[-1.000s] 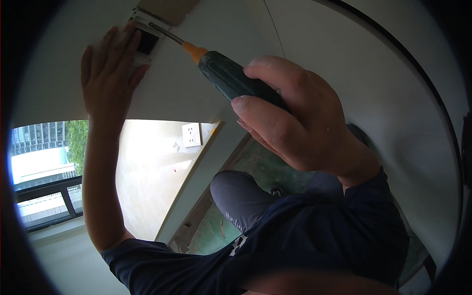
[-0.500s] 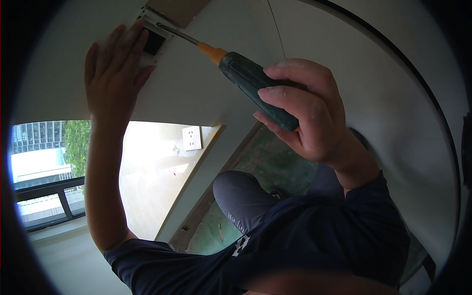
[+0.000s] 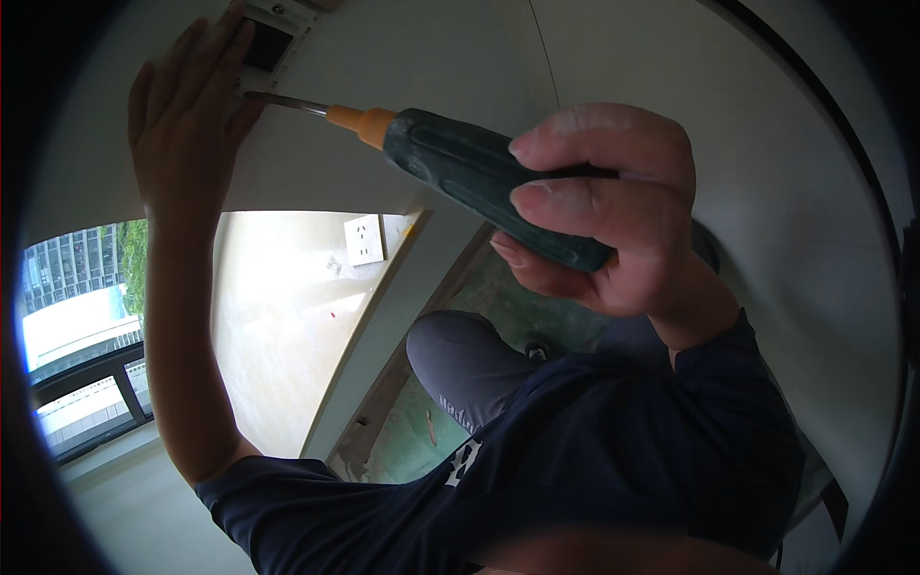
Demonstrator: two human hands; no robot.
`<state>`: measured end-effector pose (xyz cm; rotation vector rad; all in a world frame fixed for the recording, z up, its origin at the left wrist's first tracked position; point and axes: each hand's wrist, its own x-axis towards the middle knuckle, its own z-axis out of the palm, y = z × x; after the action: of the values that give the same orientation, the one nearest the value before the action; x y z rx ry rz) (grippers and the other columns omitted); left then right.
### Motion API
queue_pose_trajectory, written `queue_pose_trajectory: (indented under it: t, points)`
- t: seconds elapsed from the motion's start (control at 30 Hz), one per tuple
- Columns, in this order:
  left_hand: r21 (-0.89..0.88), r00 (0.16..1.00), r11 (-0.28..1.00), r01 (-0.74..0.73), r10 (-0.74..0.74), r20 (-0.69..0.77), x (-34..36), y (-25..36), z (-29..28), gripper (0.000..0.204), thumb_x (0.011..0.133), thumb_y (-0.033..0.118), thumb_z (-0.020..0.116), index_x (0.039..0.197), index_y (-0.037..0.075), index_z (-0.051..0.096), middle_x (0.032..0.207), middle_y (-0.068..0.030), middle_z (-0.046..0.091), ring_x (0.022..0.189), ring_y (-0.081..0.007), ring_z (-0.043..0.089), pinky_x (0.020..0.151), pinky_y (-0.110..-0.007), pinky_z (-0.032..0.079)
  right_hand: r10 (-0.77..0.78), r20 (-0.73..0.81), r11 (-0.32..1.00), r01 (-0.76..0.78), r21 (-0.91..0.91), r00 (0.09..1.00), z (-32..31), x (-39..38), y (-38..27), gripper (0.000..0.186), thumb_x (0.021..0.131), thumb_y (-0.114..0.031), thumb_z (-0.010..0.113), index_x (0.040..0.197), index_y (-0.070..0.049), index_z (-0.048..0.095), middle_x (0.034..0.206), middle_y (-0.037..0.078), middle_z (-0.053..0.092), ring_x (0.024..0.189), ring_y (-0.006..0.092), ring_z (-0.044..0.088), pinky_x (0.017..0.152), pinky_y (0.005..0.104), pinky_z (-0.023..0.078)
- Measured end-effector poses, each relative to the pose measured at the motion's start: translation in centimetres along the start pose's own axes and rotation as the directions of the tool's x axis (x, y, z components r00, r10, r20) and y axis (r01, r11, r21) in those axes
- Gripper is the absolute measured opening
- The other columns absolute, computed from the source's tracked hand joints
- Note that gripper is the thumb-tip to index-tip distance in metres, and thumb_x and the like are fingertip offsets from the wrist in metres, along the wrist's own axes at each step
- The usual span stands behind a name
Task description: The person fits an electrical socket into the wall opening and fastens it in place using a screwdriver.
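My left hand [image 3: 182, 129] lies with fingers stretched out against the white panel at upper left, over the left side of a small white-framed fixture [image 3: 268, 43] with a dark rectangular middle. My right hand [image 3: 613, 216] is closed round a dark green screwdriver [image 3: 450, 168] with an orange collar. Its metal shaft points left to the lower end of the fixture, beside my left thumb; whether the tip touches it I cannot tell.
A white socket [image 3: 362, 240] is on the bright wall left of a narrow ledge. A window [image 3: 77, 316] is at far left. My bent knee [image 3: 455, 359] is over a green-stained floor [image 3: 402, 460]. A pale curved-looking surface [image 3: 795, 287] fills the right.
The screwdriver tip has moved from the fixture's upper end down to its lower end, and the handle lies flatter. The fixture and my left hand now appear higher and farther left.
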<state>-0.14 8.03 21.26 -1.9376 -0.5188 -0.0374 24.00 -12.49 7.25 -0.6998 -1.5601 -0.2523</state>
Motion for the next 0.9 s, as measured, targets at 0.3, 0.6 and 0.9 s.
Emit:
queue_pose_trajectory:
  t: [0.3, 0.6, 0.9]
  points:
    - [-0.117, 0.995, 0.993, -0.012, 0.0, -0.102, 0.4, 0.1, -0.9, 0.075, 0.074, 0.029, 0.084, 0.143, 0.027, 0.054, 0.148, 0.0095, 0.053, 0.139, -0.0156, 0.046, 0.116, -0.043, 0.035, -0.009, -0.071, 0.999, 0.012, 0.044, 0.997, 1.5, 1.1, 0.4, 0.038, 0.074, -0.011, 0.085, 0.104, -0.005, 0.063, 0.108, 0.018, 0.062, 0.088, 0.0237, 0.067, 0.069, 0.0325, 0.059]
    - [-0.14, 0.989, 0.989, -0.042, 0.021, -0.145, 0.5, 0.2, -0.8, 0.075, 0.073, 0.027, 0.084, 0.143, 0.027, 0.055, 0.147, 0.009, 0.054, 0.139, -0.0152, 0.047, 0.114, -0.043, 0.037, 0.03, -0.065, 0.999, -0.027, 0.04, 0.997, 1.8, 1.4, 0.1, 0.035, 0.074, -0.011, 0.084, 0.102, -0.006, 0.064, 0.105, 0.018, 0.064, 0.086, 0.0234, 0.067, 0.067, 0.0301, 0.059]
    - [-0.111, 0.985, 0.992, -0.057, 0.038, -0.166, 0.6, -0.1, -0.5, 0.066, 0.081, 0.03, 0.079, 0.142, 0.026, 0.055, 0.146, 0.0095, 0.055, 0.138, -0.0153, 0.048, 0.114, -0.043, 0.037, -0.097, -0.099, 0.991, 0.088, -0.097, 0.99, 2.5, 0.8, 0.3, 0.036, 0.078, -0.011, 0.08, 0.107, -0.007, 0.06, 0.104, 0.017, 0.063, 0.077, 0.0211, 0.066, 0.061, 0.0292, 0.058]
